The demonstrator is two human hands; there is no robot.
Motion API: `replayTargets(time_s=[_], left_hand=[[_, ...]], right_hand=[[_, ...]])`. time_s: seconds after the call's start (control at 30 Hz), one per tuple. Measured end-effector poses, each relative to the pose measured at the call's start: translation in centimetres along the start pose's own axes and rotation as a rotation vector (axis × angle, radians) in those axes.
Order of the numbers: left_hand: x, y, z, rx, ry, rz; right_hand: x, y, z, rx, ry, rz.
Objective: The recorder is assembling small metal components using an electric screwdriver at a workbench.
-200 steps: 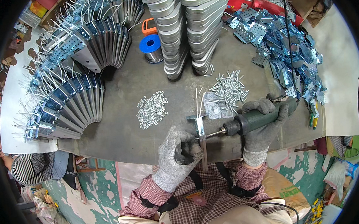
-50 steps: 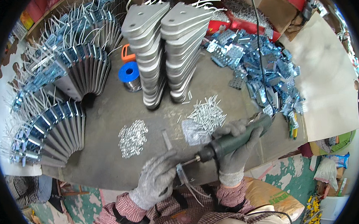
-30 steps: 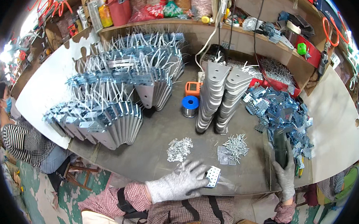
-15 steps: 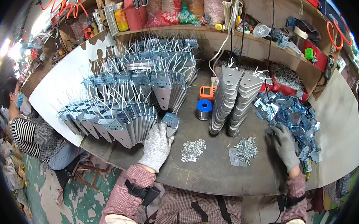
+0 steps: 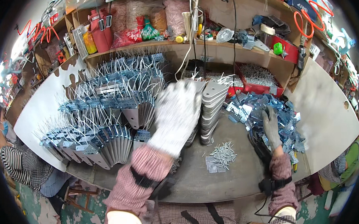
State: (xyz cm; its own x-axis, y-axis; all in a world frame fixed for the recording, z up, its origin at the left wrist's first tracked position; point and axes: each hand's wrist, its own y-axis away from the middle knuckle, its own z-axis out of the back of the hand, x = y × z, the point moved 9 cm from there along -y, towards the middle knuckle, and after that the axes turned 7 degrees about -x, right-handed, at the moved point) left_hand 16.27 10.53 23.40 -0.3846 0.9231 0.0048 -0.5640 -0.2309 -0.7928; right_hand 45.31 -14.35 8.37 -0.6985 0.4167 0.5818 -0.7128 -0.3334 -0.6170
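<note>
Nearest is the bare front of the grey table. Above it, a few nuts show past the left forearm, which hides the remainder. To their right, well apart, lies a loose heap of screws, partly on a clear bag.

The dark drill lies just beside the right hand; contact cannot be confirmed. That hand, gloved, is extended onto the heap of blue brackets. Its fingers appear close together; whether they pinch a bracket cannot be told.

The left hand, gloved and blurred by motion, is over the left stack of silver plates, covering most of it. Its finger state, and any grip, cannot be determined. The right stack stands alongside, uncovered.

At left, wired assemblies stand in close rows. Behind the brackets is a red bin of small metal pieces. Farthest, a shelf bears a pink jug and filled bags.
</note>
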Motion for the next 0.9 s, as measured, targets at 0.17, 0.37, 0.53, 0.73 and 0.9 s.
replayTargets(time_s=[0.17, 0.37, 0.53, 0.73, 0.9], left_hand=[[2.3, -5.2, -8.1, 0.356, 0.057, 0.299], [1.5, -3.7, -4.0, 0.031, 0.023, 0.086], [-6.9, 11.8, -1.9, 0.523, 0.768, -0.288], [-7.1, 23.4, -7.4, 0.854, 0.722, -0.284], [-6.5, 23.9, -7.0, 0.844, 0.665, -0.206]], right_hand=[[11.7, 8.2, 3.2, 0.457, -0.013, -0.022], [7.9, 16.1, 4.1, 0.426, 0.327, 0.036], [5.7, 17.9, 2.9, 0.468, 0.689, 0.064], [6.2, 16.0, 3.9, 0.347, 0.484, 0.178], [18.4, 18.0, 0.7, 0.346, -0.082, 0.158]])
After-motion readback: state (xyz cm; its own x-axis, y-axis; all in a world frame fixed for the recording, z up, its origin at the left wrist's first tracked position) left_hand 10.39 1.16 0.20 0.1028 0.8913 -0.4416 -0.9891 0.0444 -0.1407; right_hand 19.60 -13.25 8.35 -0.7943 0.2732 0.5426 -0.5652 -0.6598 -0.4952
